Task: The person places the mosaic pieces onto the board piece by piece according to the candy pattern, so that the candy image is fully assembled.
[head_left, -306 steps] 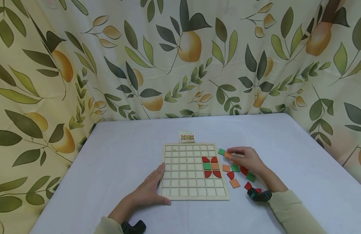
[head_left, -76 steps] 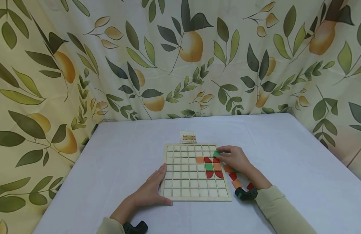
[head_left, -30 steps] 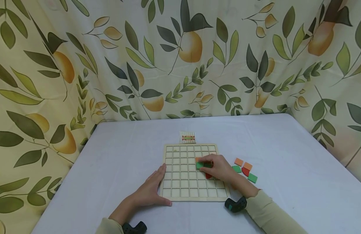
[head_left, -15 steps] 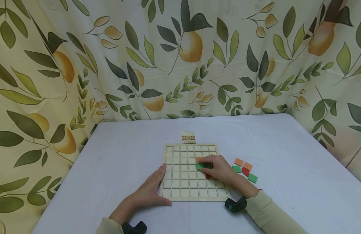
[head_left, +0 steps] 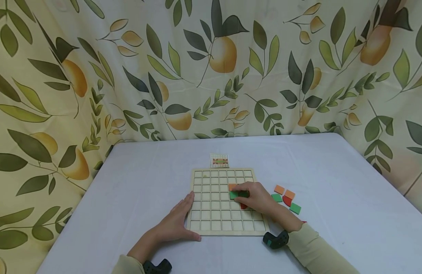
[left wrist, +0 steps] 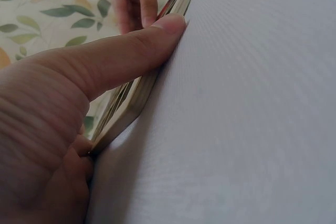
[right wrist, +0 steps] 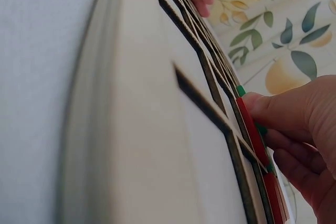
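Observation:
My left hand (head_left: 173, 222) lies at the wooden grid board's near left corner, fingers along the left side and thumb along the front edge. In the left wrist view that thumb (left wrist: 131, 51) presses on the board's edge (left wrist: 137, 98). Over the right half of the grid board (head_left: 205, 232), my right hand (head_left: 253, 196) pinches a green square tile (head_left: 233, 195) between thumb and forefinger, at a cell just below an orange square tile (head_left: 232, 187). Beneath the hand, a red piece (head_left: 243, 206) peeks out; other placed pieces are mostly hidden. The right wrist view shows red pieces (right wrist: 251, 127) beside the thumb.
Loose tiles lie right of the board: orange squares (head_left: 289, 194), green squares (head_left: 295, 208) and a red curved piece (head_left: 287, 201). A small pattern card (head_left: 219, 160) sits behind the board. A patterned curtain (head_left: 211, 76) hangs beyond the white-covered table (head_left: 146, 182).
An orange tile was placed on the board, then my right hand brought the green tile from the right onto the cell below it. In the last half second the hand barely moves. My left hand stays put.

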Action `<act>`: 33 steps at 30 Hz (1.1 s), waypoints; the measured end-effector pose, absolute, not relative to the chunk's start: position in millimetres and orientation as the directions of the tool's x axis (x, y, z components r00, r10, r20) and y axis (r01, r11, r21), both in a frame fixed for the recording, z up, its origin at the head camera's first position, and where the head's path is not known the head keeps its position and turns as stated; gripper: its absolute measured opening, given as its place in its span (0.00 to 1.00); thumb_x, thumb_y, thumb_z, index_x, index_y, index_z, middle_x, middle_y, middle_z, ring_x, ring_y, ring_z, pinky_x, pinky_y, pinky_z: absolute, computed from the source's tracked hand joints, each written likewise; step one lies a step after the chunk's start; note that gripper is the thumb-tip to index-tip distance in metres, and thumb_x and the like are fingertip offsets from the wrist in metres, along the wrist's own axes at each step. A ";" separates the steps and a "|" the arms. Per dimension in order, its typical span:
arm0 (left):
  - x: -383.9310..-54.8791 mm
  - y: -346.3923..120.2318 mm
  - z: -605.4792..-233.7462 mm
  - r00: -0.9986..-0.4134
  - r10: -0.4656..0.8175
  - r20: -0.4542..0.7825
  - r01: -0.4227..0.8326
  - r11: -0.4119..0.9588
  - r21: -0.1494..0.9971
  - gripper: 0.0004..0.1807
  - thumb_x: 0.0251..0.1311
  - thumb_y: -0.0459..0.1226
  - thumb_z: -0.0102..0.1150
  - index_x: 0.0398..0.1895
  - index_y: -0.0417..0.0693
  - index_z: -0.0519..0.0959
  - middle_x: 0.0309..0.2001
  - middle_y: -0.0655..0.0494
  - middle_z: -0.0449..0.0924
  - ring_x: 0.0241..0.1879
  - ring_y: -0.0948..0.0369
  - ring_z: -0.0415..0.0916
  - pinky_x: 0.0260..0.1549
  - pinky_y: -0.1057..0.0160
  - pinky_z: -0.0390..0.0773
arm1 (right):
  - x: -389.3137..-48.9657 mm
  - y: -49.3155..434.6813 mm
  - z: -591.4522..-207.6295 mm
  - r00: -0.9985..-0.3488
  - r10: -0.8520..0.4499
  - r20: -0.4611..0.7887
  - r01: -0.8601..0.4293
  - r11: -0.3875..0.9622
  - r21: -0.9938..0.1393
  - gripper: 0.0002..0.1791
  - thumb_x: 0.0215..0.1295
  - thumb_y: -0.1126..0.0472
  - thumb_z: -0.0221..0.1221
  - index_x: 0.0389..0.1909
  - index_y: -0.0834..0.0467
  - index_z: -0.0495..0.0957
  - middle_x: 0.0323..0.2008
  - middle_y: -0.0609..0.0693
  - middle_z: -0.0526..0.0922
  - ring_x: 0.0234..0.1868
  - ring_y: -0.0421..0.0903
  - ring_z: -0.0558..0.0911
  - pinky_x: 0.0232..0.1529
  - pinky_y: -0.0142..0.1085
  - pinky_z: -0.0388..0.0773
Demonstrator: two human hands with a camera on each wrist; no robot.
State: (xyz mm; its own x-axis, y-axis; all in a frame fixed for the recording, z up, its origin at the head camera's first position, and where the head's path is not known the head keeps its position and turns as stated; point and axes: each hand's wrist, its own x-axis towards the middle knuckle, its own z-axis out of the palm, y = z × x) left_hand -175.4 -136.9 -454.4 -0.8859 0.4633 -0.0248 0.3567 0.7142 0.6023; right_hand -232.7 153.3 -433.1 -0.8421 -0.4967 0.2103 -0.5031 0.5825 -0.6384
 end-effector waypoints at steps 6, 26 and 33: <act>-175.2 -136.9 -453.9 -0.885 0.465 -0.024 0.358 0.713 0.603 0.72 0.27 0.65 0.69 0.72 0.42 0.41 0.72 0.53 0.38 0.70 0.59 0.36 0.65 0.53 0.42 | -232.5 153.2 -433.9 -0.837 -0.503 0.218 -0.511 0.574 -0.639 0.16 0.53 0.64 0.65 0.45 0.60 0.81 0.41 0.49 0.82 0.43 0.45 0.78 0.42 0.37 0.77; -174.9 -136.7 -454.0 -0.885 0.465 -0.020 0.358 0.707 0.610 0.72 0.27 0.65 0.69 0.72 0.42 0.41 0.72 0.53 0.38 0.70 0.59 0.36 0.65 0.53 0.42 | -233.8 154.1 -436.6 -0.829 -0.506 0.240 -0.528 0.564 -0.635 0.17 0.53 0.63 0.66 0.46 0.60 0.81 0.42 0.49 0.82 0.44 0.45 0.79 0.42 0.37 0.77; -174.0 -136.5 -452.8 -0.889 0.456 -0.032 0.341 0.709 0.617 0.72 0.26 0.65 0.69 0.72 0.42 0.41 0.72 0.53 0.38 0.70 0.59 0.36 0.65 0.53 0.42 | -233.4 153.9 -436.8 -0.835 -0.499 0.233 -0.518 0.567 -0.640 0.17 0.53 0.63 0.66 0.46 0.60 0.81 0.42 0.49 0.82 0.45 0.46 0.78 0.42 0.37 0.77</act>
